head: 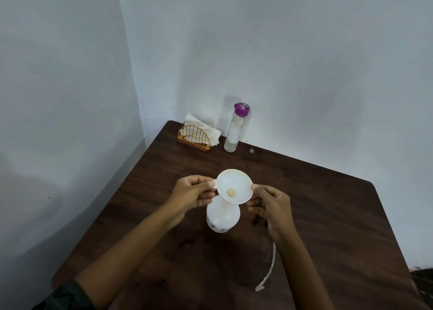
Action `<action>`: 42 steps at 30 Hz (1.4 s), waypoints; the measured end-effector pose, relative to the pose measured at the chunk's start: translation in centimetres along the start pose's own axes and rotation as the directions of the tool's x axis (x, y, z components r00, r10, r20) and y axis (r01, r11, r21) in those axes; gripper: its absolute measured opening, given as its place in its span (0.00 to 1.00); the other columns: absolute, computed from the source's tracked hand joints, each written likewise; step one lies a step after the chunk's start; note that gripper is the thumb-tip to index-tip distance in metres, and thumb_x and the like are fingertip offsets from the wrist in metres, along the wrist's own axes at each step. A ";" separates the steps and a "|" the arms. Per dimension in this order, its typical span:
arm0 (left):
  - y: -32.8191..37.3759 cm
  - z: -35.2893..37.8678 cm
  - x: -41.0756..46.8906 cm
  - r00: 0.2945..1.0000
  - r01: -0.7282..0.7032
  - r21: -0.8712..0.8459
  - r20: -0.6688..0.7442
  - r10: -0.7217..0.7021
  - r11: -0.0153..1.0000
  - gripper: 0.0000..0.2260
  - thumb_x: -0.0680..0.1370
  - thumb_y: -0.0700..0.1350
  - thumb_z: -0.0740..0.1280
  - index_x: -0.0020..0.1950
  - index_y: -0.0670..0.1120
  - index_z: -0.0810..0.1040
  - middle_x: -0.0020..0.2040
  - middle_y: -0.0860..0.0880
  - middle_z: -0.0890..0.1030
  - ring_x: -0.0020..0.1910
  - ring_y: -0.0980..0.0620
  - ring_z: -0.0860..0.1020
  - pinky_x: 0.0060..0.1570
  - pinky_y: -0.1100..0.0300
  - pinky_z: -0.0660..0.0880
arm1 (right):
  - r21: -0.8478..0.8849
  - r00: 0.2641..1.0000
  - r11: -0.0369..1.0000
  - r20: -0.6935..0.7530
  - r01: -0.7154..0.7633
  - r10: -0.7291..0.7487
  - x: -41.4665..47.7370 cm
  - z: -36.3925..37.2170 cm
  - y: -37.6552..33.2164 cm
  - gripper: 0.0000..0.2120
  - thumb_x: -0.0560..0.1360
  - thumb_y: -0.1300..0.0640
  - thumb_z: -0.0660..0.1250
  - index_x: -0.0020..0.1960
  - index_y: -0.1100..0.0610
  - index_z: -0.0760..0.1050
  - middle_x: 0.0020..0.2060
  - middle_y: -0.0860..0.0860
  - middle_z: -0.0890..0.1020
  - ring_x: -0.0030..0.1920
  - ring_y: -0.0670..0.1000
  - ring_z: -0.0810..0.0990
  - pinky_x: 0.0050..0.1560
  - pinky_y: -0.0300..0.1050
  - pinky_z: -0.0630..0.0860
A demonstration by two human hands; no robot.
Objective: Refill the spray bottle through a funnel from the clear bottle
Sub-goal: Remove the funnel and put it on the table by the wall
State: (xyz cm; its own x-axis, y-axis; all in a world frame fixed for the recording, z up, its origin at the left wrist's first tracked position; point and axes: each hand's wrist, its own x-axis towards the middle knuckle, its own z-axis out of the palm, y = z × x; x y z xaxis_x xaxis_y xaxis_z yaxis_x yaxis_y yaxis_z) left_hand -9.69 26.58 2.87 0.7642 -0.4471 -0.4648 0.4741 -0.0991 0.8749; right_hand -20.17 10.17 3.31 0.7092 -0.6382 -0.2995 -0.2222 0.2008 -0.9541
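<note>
A round white plastic funnel (pixel 234 186), shallow and smooth-walled with a small pale hole at its centre, is sitting directly over the neck of the spray bottle (pixel 222 219). The wide bowl is hiding whether its stem is inside the opening. The left hand (pixel 192 193) is pinching the flat little tab on the funnel's left edge between thumb and curled fingers. The right hand (pixel 271 205) is pinching the opposite rim in the same way.

The spray bottle is standing upright near the middle of the surface (pixel 328 216), a dark brown top with a fine wood grain and rounded corners. Its body is opaque white, cylindrical and marked with a few small dark spots.

A thin, translucent, slightly curved tube (pixel 269 270) is lying on the surface below the right wrist.

Well back, against the pale wall, the clear bottle (pixel 234 131) is standing tall and slim with a glossy purple cap closing it. Just to its left, a golden wire napkin holder (pixel 195 138) with an arched front is holding crumpled white tissues.
</note>
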 end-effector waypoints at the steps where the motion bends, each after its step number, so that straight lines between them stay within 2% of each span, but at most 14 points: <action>1: 0.2 0.0 0.1 1.000 0.003 -0.001 -0.001 -0.003 1.000 0.06 0.75 0.40 0.68 0.51 0.43 0.80 0.41 0.47 0.84 0.38 0.55 0.81 0.36 0.63 0.80 | -0.001 1.000 1.000 -0.003 0.014 -0.014 0.1 -0.1 -0.1 0.04 0.74 0.62 0.68 0.46 0.61 0.81 0.31 0.54 0.82 0.29 0.50 0.80 0.29 0.40 0.77; 6: 0.4 0.3 0.2 0.999 0.048 0.009 -0.011 -0.048 0.999 0.05 0.76 0.41 0.67 0.51 0.44 0.80 0.40 0.48 0.82 0.36 0.55 0.79 0.32 0.65 0.79 | -0.061 1.000 0.998 0.013 0.013 -0.013 0.3 0.0 0.3 0.04 0.75 0.61 0.67 0.45 0.59 0.81 0.30 0.54 0.82 0.28 0.49 0.80 0.28 0.39 0.78; 14: 0.8 0.2 0.8 0.999 0.040 0.085 -0.009 -0.040 0.996 0.03 0.75 0.42 0.69 0.48 0.46 0.80 0.40 0.49 0.83 0.37 0.56 0.78 0.36 0.63 0.79 | -0.077 0.999 0.996 -0.002 0.035 -0.035 1.0 0.0 0.5 0.05 0.74 0.62 0.67 0.48 0.61 0.81 0.33 0.57 0.83 0.30 0.51 0.81 0.29 0.40 0.79; 17: 0.8 0.0 0.9 0.999 0.035 0.085 -0.007 -0.034 0.996 0.03 0.75 0.42 0.69 0.48 0.47 0.81 0.41 0.49 0.83 0.37 0.56 0.78 0.37 0.62 0.79 | -0.054 0.998 0.997 0.020 0.061 -0.060 1.1 -0.1 0.3 0.05 0.74 0.62 0.67 0.47 0.60 0.81 0.32 0.55 0.83 0.30 0.51 0.81 0.31 0.42 0.79; 20: 0.6 -0.2 1.0 0.999 0.035 0.137 0.007 -0.036 0.990 0.03 0.75 0.42 0.69 0.47 0.47 0.80 0.41 0.50 0.83 0.37 0.57 0.78 0.39 0.62 0.78 | -0.066 0.999 0.997 0.028 0.027 -0.026 1.1 -0.1 0.5 0.05 0.74 0.62 0.68 0.47 0.62 0.81 0.31 0.55 0.83 0.30 0.52 0.81 0.31 0.43 0.79; 23: 0.8 -0.3 0.9 1.000 -0.008 0.166 0.014 0.006 0.986 0.04 0.75 0.42 0.68 0.49 0.47 0.80 0.42 0.50 0.83 0.38 0.56 0.78 0.40 0.63 0.78 | -0.034 0.999 0.999 0.031 0.039 -0.038 1.0 -0.1 0.5 0.05 0.74 0.63 0.67 0.47 0.62 0.81 0.31 0.55 0.82 0.30 0.51 0.81 0.31 0.43 0.79; 28: 0.7 -0.3 0.7 0.995 -0.081 0.279 0.071 0.063 0.957 0.06 0.76 0.42 0.67 0.52 0.47 0.80 0.42 0.50 0.83 0.37 0.57 0.77 0.36 0.66 0.76 | -0.052 0.999 0.998 0.037 0.018 -0.016 0.8 -0.3 0.7 0.05 0.74 0.62 0.67 0.46 0.62 0.81 0.32 0.57 0.82 0.30 0.51 0.80 0.29 0.42 0.79; 35: 0.7 -0.7 0.8 0.996 -0.028 0.291 0.091 0.001 0.956 0.07 0.75 0.44 0.68 0.53 0.46 0.80 0.43 0.50 0.83 0.38 0.57 0.77 0.39 0.64 0.76 | -0.095 0.999 0.995 0.051 0.009 -0.005 0.4 -0.3 0.6 0.05 0.75 0.60 0.67 0.43 0.61 0.80 0.32 0.58 0.82 0.29 0.50 0.81 0.28 0.40 0.78; 42: 3.0 -1.1 0.3 0.979 -0.137 0.310 0.188 0.081 0.941 0.07 0.75 0.44 0.68 0.52 0.47 0.80 0.41 0.50 0.84 0.37 0.58 0.78 0.41 0.64 0.77 | -0.121 0.994 0.987 0.053 0.106 -0.100 0.2 -0.5 -1.7 0.04 0.74 0.61 0.67 0.46 0.60 0.81 0.29 0.54 0.82 0.29 0.51 0.80 0.31 0.43 0.78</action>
State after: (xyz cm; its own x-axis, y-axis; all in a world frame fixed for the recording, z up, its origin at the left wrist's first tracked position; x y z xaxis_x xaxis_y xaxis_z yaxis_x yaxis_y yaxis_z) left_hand -7.59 27.08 5.17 0.7040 -0.6128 -0.3589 0.2056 -0.3078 0.9290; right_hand -20.01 9.38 4.85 0.7622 -0.6150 -0.2022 -0.2255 0.0405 -0.9734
